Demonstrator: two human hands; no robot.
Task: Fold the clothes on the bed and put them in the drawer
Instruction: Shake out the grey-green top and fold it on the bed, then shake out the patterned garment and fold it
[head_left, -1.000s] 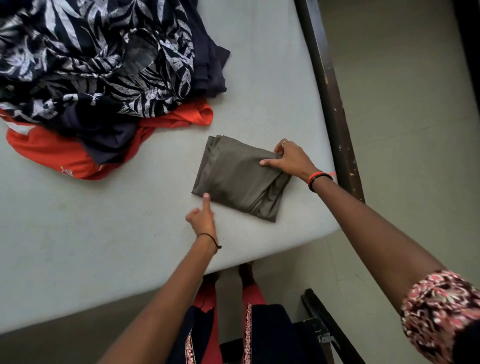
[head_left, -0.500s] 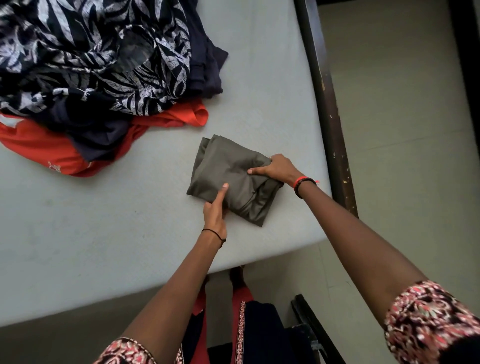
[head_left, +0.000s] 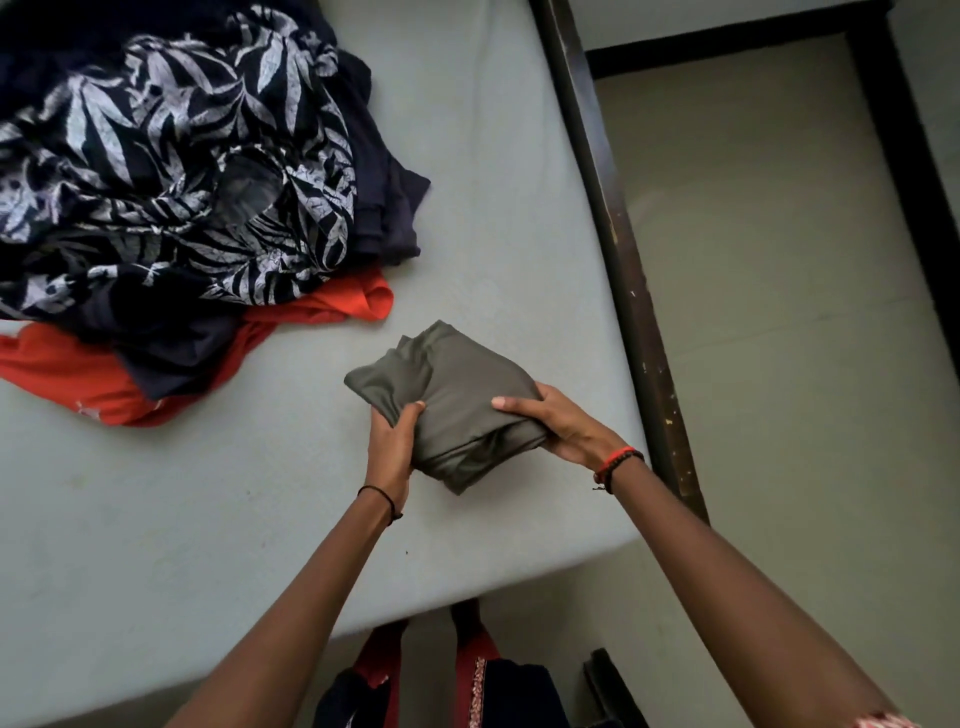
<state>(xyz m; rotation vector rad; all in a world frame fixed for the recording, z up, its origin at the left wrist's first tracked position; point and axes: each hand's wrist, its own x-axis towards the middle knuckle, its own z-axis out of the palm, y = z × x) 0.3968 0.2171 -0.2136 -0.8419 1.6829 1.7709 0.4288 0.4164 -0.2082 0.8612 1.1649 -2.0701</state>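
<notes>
1. Clothes (head_left: 171, 197) lie heaped and unfolded, up and left of the olive garment (head_left: 467, 405), with a red garment (head_left: 78, 374) lowest in the heap; they likely wait their turn.
2. Left hand (head_left: 392, 447) clamps the olive garment's left edge, thumb on top, probably to keep the folded layers together.
3. Olive garment sits at the mattress (head_left: 208, 519) corner; whether it touches, I cannot tell.
4. Right hand (head_left: 561, 426) grips its right edge likewise, seemingly for a level lift.
5. Bed rail (head_left: 623, 260) runs just right of it; no drawer shows.
</notes>
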